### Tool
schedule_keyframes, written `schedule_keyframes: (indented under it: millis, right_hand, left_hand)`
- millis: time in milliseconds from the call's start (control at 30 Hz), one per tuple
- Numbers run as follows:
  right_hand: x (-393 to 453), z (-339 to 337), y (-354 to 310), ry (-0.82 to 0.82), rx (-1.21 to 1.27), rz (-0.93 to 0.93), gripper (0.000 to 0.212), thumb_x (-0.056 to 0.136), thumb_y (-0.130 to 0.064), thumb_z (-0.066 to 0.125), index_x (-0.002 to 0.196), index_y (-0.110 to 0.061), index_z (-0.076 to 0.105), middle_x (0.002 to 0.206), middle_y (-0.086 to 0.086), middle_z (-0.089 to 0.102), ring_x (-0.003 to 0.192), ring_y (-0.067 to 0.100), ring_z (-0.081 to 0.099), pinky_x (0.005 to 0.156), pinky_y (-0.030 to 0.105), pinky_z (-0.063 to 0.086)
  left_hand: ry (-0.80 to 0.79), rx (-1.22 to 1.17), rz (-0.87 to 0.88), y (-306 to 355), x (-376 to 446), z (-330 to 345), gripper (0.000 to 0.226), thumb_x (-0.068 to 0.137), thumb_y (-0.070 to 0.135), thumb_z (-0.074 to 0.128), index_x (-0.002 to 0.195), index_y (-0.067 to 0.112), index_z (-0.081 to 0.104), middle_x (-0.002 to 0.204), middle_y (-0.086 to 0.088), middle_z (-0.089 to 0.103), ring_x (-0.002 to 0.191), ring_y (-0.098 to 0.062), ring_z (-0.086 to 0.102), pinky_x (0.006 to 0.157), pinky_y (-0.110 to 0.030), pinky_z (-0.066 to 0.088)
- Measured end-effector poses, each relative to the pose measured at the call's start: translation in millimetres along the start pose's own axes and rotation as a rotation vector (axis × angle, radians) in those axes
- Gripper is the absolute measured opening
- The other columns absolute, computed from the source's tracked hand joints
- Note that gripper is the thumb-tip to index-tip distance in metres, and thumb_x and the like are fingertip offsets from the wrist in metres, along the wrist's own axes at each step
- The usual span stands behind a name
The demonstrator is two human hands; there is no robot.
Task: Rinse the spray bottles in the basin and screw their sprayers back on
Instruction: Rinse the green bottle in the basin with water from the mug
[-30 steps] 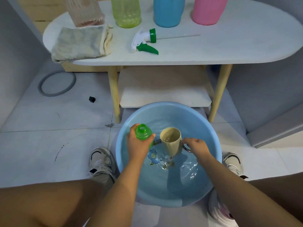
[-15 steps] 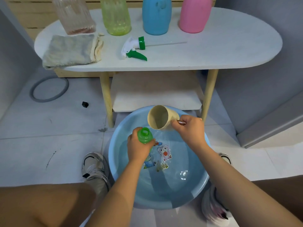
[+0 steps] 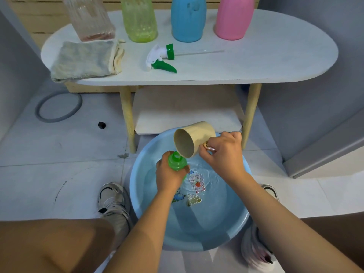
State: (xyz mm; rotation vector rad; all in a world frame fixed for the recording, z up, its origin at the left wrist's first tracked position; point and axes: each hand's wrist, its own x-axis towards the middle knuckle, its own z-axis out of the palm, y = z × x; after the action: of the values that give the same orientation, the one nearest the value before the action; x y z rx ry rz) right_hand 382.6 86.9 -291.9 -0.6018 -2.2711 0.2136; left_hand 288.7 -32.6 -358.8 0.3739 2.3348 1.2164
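Right now both hands are working over the basin, a round, smooth blue plastic tub with cartoon decals on its floor and shallow, rippling water. The left hand has its fingers curled tight round the green bottle just under the neck, holding it upright with its open, threaded mouth clear above the knuckles — a grip that seems meant to keep the mouth steady as a target. Just beyond those fingers and slightly above, the right hand pinches the small metallic handle of a beige cup, fingers folded round it. The cup is tipped well over, its rim almost touching the bottle's mouth, so any water would run straight in; whether water is actually flowing I cannot tell. The cup looks matte and plain-walled, the bottle glossy and translucent.

Farther from the fingers, well apart and up on the white oval table, lies the bottle's likely sprayer — white body, green collar and trigger, thin dip tube trailing to the right — waiting to be screwed back on. Beside it sits a folded, nubbly grey cloth. At the far edge stand four more bottles without visible heads: a ribbed clear one, a yellow-green one, a blue one and a pink one. Judging by this, the rinsing is at an early stage.
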Motion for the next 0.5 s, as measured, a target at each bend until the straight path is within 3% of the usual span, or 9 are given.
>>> schedule_keyframes:
  millis: [500]
  right_hand:
    - [5.5, -2.0, -0.1, 0.054, -0.038, -0.074, 0.032, 0.074, -0.022, 0.060, 0.045, -0.012, 0.048, 0.040, -0.002, 0.043, 0.049, 0.022, 0.043, 0.070, 0.028, 0.025]
  left_hand:
    - [0.004, -0.009, 0.000, -2.8, 2.7, 2.7, 0.058, 0.068, 0.024, 0.078, 0.118, 0.027, 0.049, 0.118, -0.004, 0.055, 0.101, -0.022, 0.057, 0.077, -0.026, 0.041]
